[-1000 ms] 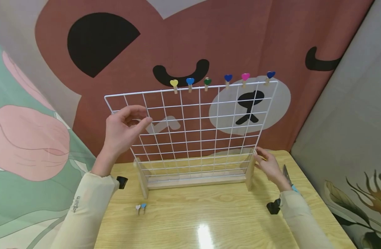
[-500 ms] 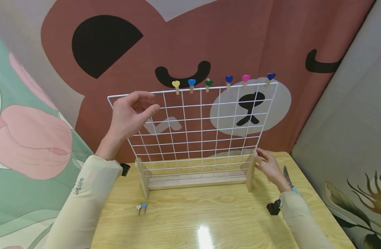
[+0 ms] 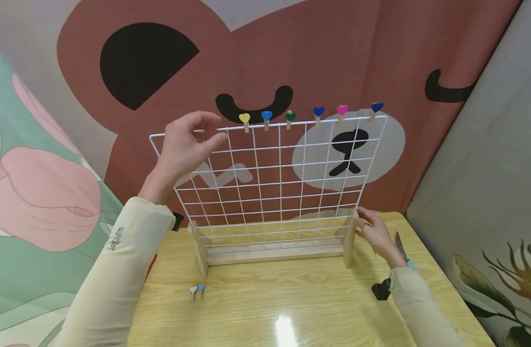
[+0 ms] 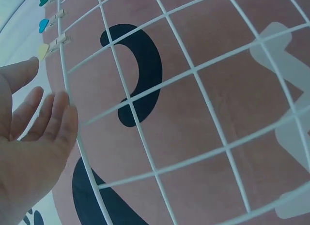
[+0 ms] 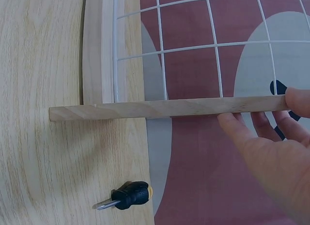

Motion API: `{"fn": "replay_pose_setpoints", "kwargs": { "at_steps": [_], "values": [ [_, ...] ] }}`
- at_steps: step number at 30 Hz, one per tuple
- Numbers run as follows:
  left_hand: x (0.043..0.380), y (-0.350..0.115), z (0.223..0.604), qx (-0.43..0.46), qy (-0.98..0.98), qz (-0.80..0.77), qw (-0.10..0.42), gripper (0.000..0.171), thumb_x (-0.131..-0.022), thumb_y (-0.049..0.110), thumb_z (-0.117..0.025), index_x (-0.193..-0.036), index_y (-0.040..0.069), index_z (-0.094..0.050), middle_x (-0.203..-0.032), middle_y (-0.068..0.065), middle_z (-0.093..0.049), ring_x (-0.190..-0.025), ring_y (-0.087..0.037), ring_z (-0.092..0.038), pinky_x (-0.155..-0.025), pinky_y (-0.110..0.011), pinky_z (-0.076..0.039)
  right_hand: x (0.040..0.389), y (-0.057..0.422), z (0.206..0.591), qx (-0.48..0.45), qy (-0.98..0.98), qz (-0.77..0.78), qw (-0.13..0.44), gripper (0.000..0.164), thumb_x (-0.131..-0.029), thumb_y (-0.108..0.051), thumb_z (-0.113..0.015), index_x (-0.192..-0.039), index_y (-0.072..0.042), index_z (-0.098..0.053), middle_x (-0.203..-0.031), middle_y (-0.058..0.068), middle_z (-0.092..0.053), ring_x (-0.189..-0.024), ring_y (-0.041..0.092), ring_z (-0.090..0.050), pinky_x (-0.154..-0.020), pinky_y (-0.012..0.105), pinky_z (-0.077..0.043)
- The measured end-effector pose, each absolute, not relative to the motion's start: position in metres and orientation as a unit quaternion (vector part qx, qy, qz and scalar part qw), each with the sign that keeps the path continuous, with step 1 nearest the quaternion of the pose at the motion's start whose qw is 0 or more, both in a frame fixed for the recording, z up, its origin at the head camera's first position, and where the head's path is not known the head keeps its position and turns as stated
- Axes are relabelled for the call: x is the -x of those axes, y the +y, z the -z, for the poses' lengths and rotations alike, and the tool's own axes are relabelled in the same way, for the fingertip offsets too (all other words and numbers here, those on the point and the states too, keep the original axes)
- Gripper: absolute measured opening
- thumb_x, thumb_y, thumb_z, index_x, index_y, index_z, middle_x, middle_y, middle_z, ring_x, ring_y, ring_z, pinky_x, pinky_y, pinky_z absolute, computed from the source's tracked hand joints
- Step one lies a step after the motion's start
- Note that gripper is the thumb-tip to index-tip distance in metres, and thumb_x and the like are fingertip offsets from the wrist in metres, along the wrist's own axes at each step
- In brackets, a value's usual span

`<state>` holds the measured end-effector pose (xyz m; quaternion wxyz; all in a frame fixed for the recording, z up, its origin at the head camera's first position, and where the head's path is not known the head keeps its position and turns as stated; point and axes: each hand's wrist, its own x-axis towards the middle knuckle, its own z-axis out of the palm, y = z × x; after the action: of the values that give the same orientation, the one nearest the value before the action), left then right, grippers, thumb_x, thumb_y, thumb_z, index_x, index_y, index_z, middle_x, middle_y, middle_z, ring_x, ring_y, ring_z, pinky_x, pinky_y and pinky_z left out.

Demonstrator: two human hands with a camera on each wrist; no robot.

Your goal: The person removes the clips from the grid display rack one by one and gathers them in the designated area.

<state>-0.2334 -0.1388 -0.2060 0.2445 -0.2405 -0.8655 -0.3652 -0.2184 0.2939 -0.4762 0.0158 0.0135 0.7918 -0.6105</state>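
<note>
A white wire grid panel (image 3: 280,166) stands upright in a wooden stand (image 3: 274,256). Along its top wire sit several heart clips: yellow (image 3: 245,118), light blue (image 3: 267,115), green (image 3: 290,116), dark blue, pink (image 3: 342,110) and another dark blue. My left hand (image 3: 189,144) is raised at the grid's upper left, fingers loosely bent around nothing; in the left wrist view the empty fingertips (image 4: 60,101) lie right at the edge wire. With my right hand (image 3: 374,233) I hold the top of the stand's right wooden post (image 5: 169,107), one finger reaching over its end.
A white heart clip (image 3: 193,290) and a blue heart clip (image 3: 201,288) lie at the table's front left. A stubby black screwdriver (image 5: 128,195) lies beyond the right post. Near my right wrist is a grey blade (image 3: 399,245). A patterned cloth hangs behind.
My left hand has risen and shifted a little right, from in front of the grid to the height of its top wire. The right hand stays at the post.
</note>
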Motion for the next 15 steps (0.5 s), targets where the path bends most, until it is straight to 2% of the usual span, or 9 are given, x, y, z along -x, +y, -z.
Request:
{"fn": "replay_pose_setpoints", "kwargs": {
  "at_steps": [4, 11, 15],
  "values": [
    [0.237, -0.130, 0.203, 0.257, -0.859, 0.353, 0.268, 0.029, -0.087, 0.015, -0.070, -0.114, 0.004, -0.066, -0.109, -0.009, -0.063, -0.094, -0.021, -0.061, -0.082, -0.034, -0.049, 0.216, 0.292, 0.475, -0.011, 0.789, 0.614, 0.016, 0.057, -0.104, -0.019, -0.041, -0.151, 0.004, -0.017, -0.148, 0.031, -0.024, -0.134, 0.045, -0.030, -0.100, 0.047, -0.039],
    [0.236, -0.113, 0.197, 0.250, -0.862, 0.372, 0.237, 0.028, -0.088, 0.018, -0.070, -0.113, 0.005, -0.066, -0.112, -0.007, -0.064, -0.101, -0.021, -0.066, -0.087, -0.034, -0.051, 0.214, 0.290, 0.475, -0.006, 0.788, 0.616, 0.008, 0.056, -0.104, -0.018, -0.041, -0.150, 0.004, -0.018, -0.147, 0.031, -0.025, -0.134, 0.045, -0.031, -0.099, 0.048, -0.040],
    [0.236, -0.108, 0.196, 0.252, -0.856, 0.381, 0.242, 0.028, -0.089, 0.017, -0.069, -0.114, 0.005, -0.065, -0.110, -0.008, -0.066, -0.098, -0.020, -0.067, -0.087, -0.033, -0.052, 0.214, 0.289, 0.475, 0.000, 0.791, 0.612, 0.009, 0.056, -0.104, -0.018, -0.042, -0.151, 0.003, -0.019, -0.147, 0.030, -0.025, -0.134, 0.046, -0.031, -0.099, 0.047, -0.040]
  ]
}}
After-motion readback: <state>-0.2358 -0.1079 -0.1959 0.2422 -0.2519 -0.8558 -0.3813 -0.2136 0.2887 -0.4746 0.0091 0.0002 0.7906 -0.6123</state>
